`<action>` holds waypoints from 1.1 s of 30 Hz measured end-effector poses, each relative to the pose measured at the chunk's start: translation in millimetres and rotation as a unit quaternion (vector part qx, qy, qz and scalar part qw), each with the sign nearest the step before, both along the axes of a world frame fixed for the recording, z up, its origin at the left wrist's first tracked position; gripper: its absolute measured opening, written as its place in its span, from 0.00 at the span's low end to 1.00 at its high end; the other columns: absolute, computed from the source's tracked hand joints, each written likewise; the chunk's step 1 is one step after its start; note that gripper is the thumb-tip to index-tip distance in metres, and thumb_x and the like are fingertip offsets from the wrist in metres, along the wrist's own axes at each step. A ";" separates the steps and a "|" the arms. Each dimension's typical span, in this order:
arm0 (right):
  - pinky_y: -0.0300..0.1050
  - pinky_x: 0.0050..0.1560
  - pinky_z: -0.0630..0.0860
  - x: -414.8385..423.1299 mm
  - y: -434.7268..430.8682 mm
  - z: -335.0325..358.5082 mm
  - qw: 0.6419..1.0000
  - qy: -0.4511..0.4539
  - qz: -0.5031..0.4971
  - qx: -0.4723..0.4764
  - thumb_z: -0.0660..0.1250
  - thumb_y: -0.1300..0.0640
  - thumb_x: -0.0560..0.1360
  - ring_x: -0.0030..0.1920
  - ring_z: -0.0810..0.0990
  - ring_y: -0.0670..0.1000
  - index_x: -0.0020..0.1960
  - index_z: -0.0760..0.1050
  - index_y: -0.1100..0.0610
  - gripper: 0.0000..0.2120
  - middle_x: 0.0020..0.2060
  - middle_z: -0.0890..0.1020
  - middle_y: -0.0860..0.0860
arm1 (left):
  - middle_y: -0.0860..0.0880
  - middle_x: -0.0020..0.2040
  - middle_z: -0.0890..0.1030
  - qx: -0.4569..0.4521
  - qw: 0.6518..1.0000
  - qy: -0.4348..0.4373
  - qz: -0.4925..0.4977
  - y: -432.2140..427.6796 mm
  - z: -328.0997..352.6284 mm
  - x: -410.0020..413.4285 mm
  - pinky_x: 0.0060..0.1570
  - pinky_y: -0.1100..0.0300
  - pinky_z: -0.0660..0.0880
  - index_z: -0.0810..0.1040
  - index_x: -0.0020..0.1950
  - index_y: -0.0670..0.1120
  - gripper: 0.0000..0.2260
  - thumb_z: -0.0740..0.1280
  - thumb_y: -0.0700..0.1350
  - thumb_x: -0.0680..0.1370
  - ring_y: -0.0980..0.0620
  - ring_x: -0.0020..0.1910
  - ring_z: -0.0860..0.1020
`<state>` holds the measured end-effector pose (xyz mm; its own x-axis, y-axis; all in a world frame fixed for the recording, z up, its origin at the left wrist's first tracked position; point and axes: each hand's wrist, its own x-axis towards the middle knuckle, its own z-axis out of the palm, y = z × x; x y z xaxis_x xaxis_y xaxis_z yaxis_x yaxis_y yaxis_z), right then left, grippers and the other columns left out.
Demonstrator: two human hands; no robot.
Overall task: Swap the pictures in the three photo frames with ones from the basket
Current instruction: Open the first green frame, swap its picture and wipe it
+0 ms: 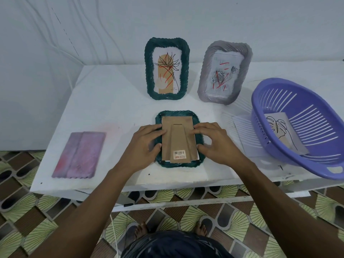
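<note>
A dark green photo frame (201,138) lies face down near the table's front edge, its brown cardboard backing (178,138) with a barcode sticker facing up. My left hand (147,144) grips the backing's left edge with fingers and thumb. My right hand (214,142) grips the right edge the same way. Behind, a second green frame (149,71) stands upright with a flower drawing marked in red. A grey frame (206,86) leans beside it with a rose picture marked in red. The purple basket (316,146) at the right holds a leaf drawing (279,127).
A pink-purple cloth (80,155) lies flat at the table's left. A white sheet (243,138) lies between the face-down frame and the basket. The basket overhangs the white table's (111,101) front right edge. A wall stands close behind the frames.
</note>
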<state>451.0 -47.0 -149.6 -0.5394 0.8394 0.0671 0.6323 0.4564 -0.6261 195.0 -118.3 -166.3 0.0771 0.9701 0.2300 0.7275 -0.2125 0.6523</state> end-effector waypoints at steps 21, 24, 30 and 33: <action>0.63 0.69 0.61 12.6 -1.6 6.6 0.997 -0.011 0.067 -0.047 0.73 0.52 0.65 0.71 0.64 0.49 0.64 0.73 0.42 0.28 0.70 0.68 0.44 | 0.52 0.73 0.68 -0.058 0.998 -0.021 -0.032 -12.6 3.8 -8.3 0.72 0.57 0.60 0.73 0.70 0.49 0.24 0.72 0.39 0.75 0.55 0.72 0.64; 0.64 0.69 0.61 12.0 -3.3 3.2 0.997 -0.005 0.064 -0.040 0.75 0.52 0.65 0.71 0.65 0.50 0.64 0.74 0.42 0.28 0.71 0.69 0.46 | 0.52 0.73 0.68 -0.051 0.998 -0.020 -0.034 -14.4 3.8 -8.2 0.72 0.59 0.59 0.73 0.70 0.49 0.25 0.72 0.38 0.74 0.55 0.72 0.64; 0.62 0.71 0.62 11.8 -2.8 3.9 0.997 0.005 0.064 -0.045 0.77 0.54 0.66 0.71 0.65 0.50 0.65 0.74 0.44 0.29 0.71 0.69 0.47 | 0.53 0.73 0.67 -0.061 0.997 -0.031 -0.044 -14.8 7.2 -8.5 0.72 0.60 0.59 0.73 0.70 0.50 0.26 0.72 0.37 0.74 0.56 0.72 0.63; 0.59 0.72 0.61 11.2 -3.0 3.2 0.997 0.020 0.043 -0.067 0.74 0.57 0.68 0.71 0.65 0.48 0.64 0.75 0.45 0.26 0.71 0.69 0.46 | 0.52 0.73 0.67 -0.066 0.996 -0.034 -0.040 -14.9 6.8 -7.5 0.72 0.59 0.59 0.73 0.70 0.49 0.26 0.72 0.36 0.74 0.55 0.72 0.63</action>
